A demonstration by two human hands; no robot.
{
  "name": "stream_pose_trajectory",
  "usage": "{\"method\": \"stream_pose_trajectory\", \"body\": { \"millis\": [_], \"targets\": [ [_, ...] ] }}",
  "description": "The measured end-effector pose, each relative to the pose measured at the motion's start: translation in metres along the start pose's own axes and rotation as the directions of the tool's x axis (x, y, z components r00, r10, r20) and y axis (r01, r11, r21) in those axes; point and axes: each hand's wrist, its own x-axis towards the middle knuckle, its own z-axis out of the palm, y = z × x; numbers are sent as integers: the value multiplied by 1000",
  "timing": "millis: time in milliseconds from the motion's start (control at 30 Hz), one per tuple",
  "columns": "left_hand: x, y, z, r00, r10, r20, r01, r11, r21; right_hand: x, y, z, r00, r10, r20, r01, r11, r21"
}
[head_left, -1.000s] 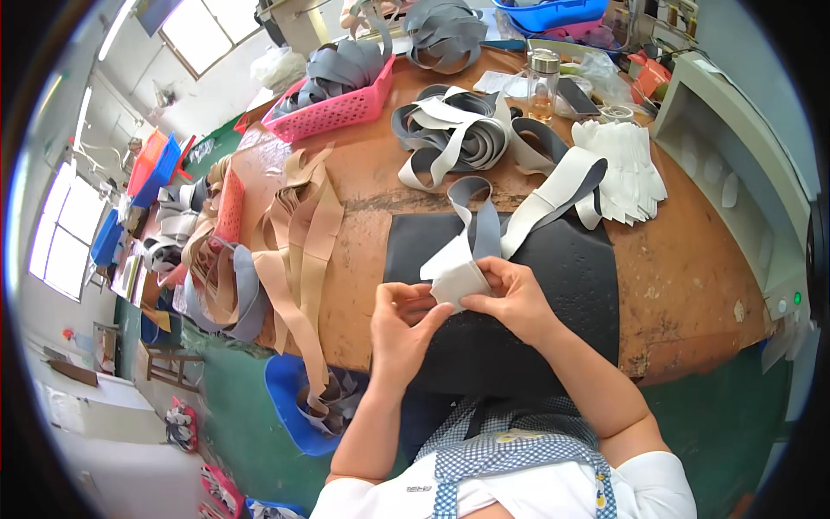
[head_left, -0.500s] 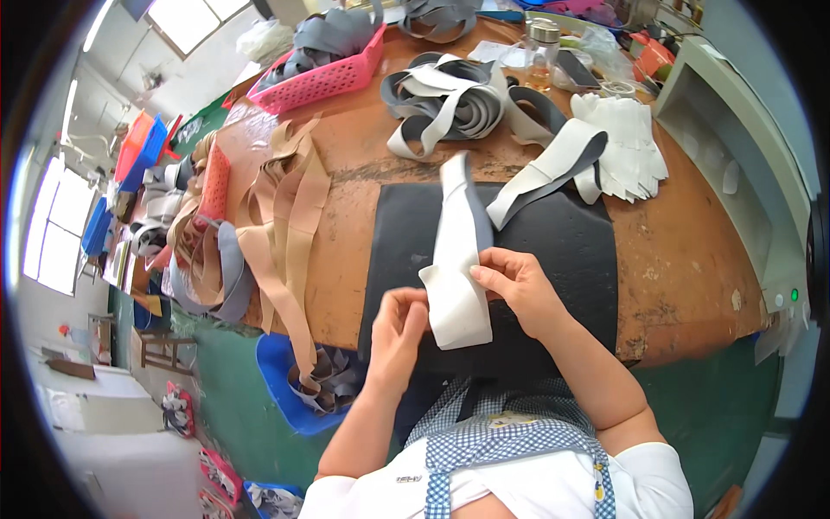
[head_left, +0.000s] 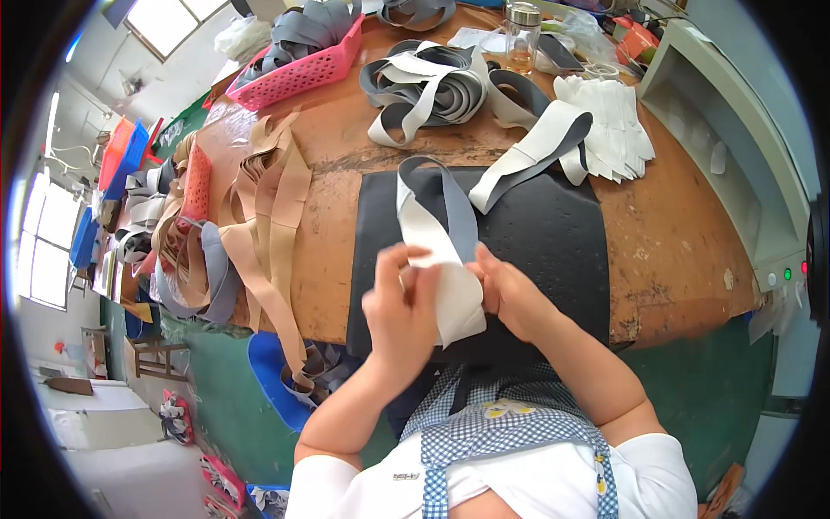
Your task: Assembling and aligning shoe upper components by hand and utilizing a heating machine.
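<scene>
A fabric strip (head_left: 456, 298), white on one face and grey on the other, curves into a loop above a black mat (head_left: 545, 259). My left hand (head_left: 402, 316) is closed on its left edge, thumb and fingers pinching the white face. On the opposite edge my right hand (head_left: 517, 298) pinches the strip near its lower end; its fingertips are partly hidden and slightly blurred. Just beyond the mat's far edge, another white-and-grey strip (head_left: 527, 156) lies folded over, with one end resting on the mat. Near it sits a fanned stack of white pieces (head_left: 605, 130).
A coiled bundle of white-and-grey strips (head_left: 441, 91) lies at the back of the table. Tan strips (head_left: 277, 208) hang over the left edge above a blue basin (head_left: 268, 372). Behind are a pink basket (head_left: 303, 73) and a glass jar (head_left: 521, 39). A grey machine housing (head_left: 692, 112) borders the right.
My left hand has moved onto the white face of the strip and grips it. The strip's far part has bent over into an open loop showing its grey side. The view has shifted slightly.
</scene>
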Motion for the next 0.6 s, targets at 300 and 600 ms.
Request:
{"method": "stream_pose_trajectory", "body": {
  "millis": [300,600],
  "targets": [
    [27,-25,-11,771,-406,491,634,562,-531,-33,21,19,975,-215,-47,206,967,-153],
    [24,-20,-5,864,-317,392,466,798,-381,-32,26,21,961,-271,-51,249,933,-258]
  ]
}}
